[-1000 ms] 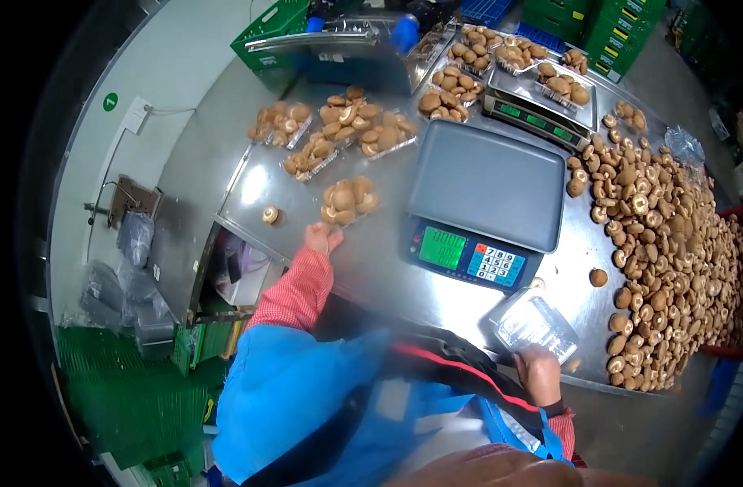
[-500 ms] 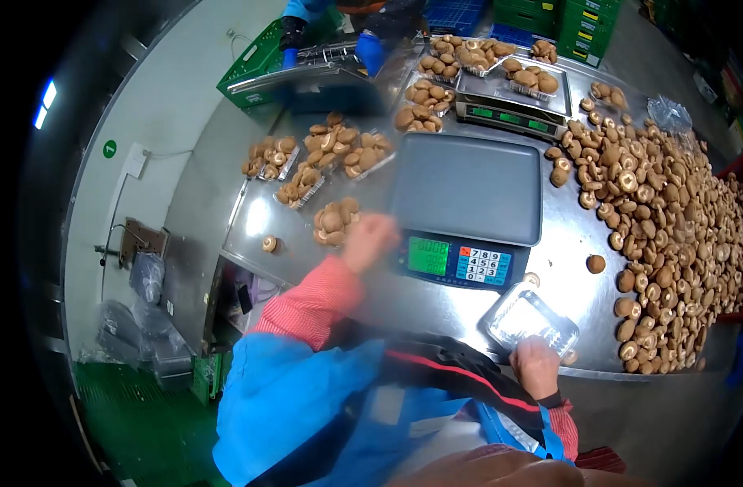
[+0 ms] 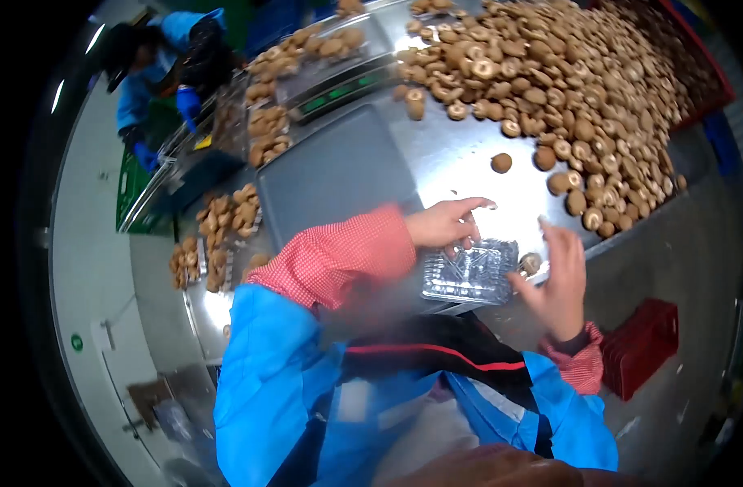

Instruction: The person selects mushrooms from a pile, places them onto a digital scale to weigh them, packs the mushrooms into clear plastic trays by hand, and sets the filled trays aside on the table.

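A clear plastic tray (image 3: 471, 274) lies near the front edge of the metal table. My left hand (image 3: 446, 223) is over the tray's far left rim, fingers apart and the lower ones at the rim. To the right of the tray, my right hand (image 3: 558, 280) is spread open with its thumb toward the tray. One mushroom (image 3: 530, 263) sits between the tray and that hand. Past my left forearm is the grey scale platform (image 3: 335, 166), bare on top. My sleeve covers the scale's display and keys.
A large heap of brown mushrooms (image 3: 566, 81) spreads over the right side, with a single mushroom (image 3: 501, 162) apart. Filled trays (image 3: 268, 134) stand by a second scale (image 3: 339, 96). A co-worker in blue gloves (image 3: 188, 104) works at far left. A red crate (image 3: 643, 349) is at right.
My view has turned to the right. My left hand has moved across from beside the scale to the plastic tray. My right hand has come off the tray's edge and opened.
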Demonstrator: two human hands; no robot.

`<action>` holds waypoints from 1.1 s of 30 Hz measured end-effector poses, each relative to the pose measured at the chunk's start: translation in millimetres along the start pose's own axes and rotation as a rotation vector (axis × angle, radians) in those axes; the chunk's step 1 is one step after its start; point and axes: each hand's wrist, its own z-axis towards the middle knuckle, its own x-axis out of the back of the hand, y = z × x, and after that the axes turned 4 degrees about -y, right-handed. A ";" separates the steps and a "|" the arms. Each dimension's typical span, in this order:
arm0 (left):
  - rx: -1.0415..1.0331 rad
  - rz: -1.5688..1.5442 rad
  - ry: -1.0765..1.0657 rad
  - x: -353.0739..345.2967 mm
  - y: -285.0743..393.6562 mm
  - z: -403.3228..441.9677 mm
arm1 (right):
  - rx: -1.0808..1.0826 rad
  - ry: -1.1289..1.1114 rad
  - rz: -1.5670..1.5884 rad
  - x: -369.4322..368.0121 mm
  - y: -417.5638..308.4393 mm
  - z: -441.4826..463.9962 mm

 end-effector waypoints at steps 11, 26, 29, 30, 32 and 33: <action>-0.126 0.548 0.462 100.4 -32.1 178.1 | -0.977 -0.021 1.006 -42.5 161.8 -75.3; 0.394 0.652 0.663 240.5 -21.0 163.8 | -1.138 -0.049 -0.060 -95.6 201.5 4.5; 0.284 0.794 0.631 240.2 -53.9 196.1 | -1.133 0.037 0.096 -112.7 198.4 45.5; 0.229 0.810 0.621 237.1 -64.2 202.3 | -0.964 0.167 0.084 -124.8 202.8 53.5; 0.124 0.744 0.616 232.2 -84.9 210.3 | -1.029 0.016 0.159 -134.4 205.5 81.2; 0.104 0.709 0.633 232.4 -100.1 218.1 | -1.023 -0.035 0.158 -133.8 201.9 93.0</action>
